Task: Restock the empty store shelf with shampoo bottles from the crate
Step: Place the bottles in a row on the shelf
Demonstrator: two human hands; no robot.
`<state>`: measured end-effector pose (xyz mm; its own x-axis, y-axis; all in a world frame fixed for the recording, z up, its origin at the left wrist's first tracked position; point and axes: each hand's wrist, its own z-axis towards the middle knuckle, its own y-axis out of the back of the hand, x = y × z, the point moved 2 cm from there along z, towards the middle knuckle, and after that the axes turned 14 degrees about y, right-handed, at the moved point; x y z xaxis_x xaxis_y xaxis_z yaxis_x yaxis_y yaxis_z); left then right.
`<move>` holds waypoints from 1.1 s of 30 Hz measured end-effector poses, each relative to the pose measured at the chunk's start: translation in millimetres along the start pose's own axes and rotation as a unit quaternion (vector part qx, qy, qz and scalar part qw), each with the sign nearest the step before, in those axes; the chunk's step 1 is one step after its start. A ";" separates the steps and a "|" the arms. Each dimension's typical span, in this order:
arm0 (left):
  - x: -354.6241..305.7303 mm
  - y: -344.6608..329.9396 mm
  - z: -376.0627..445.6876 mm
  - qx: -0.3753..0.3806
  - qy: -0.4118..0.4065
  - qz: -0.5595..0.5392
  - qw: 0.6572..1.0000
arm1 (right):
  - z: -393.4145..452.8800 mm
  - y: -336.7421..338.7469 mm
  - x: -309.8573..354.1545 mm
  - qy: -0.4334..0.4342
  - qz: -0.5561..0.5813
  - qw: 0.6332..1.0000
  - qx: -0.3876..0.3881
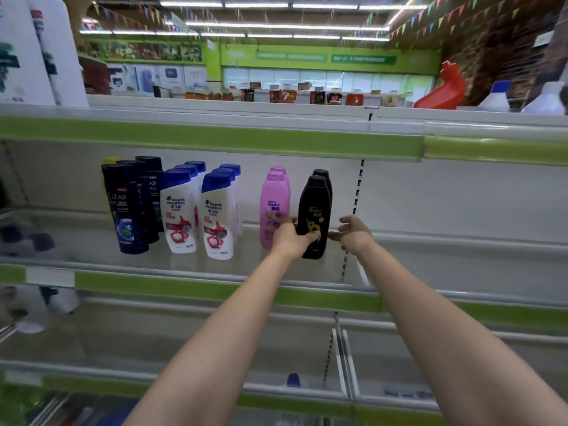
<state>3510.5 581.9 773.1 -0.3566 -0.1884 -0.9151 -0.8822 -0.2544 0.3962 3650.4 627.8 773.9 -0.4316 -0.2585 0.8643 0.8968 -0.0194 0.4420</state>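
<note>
Now left hand (290,238) is gripping the front black Rejoice shampoo bottle (314,210), fingers clamped round its lower body, standing upright on the shelf (196,265) beside the pink Rejoice bottle (273,204). Right hand (353,233) is hovering just beside, fingers apart, loosely curled.

On my shelf (215,265), counted by kind: dark Clear shampoo bottles (124,207), four in sight, plus one yellow cap (110,160) peeking behind. White Head & Shoulders bottles with blue caps (216,216), six, in two rows of three. Pink Rejoice bottles (273,207), two. Black Rejoice bottles (313,210), two. My hands at shelf: two. Top shelf: two tall white bottles (58,50) at left, one red bottle (442,87), two white bottles (496,98) at right.
</note>
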 end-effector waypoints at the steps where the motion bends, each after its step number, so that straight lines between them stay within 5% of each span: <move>1: 0.6 1.8 -4.0 -0.002 0.001 0.019 1.000 | -5.9 2.4 0.3 0.000 -0.015 1.000 -0.009; 10: 17.9 42.5 -52.7 -0.013 -0.051 0.096 0.994 | -91.2 -5.5 41.6 0.022 -0.140 0.989 -0.047; 18: 85.6 95.3 -116.2 0.032 -0.151 0.235 0.960 | -195.9 -73.6 68.9 0.039 -0.261 0.963 0.052; 33: 282.4 124.1 -176.0 0.158 0.055 0.490 0.856 | -316.0 -217.2 -18.8 -0.014 -0.296 0.908 0.298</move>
<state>3354.5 330.1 577.1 -0.9568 -0.2566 -0.1364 -0.2219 0.3419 0.9132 3494.6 331.6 585.7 -0.8301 -0.3479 0.4357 0.2996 0.3806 0.8749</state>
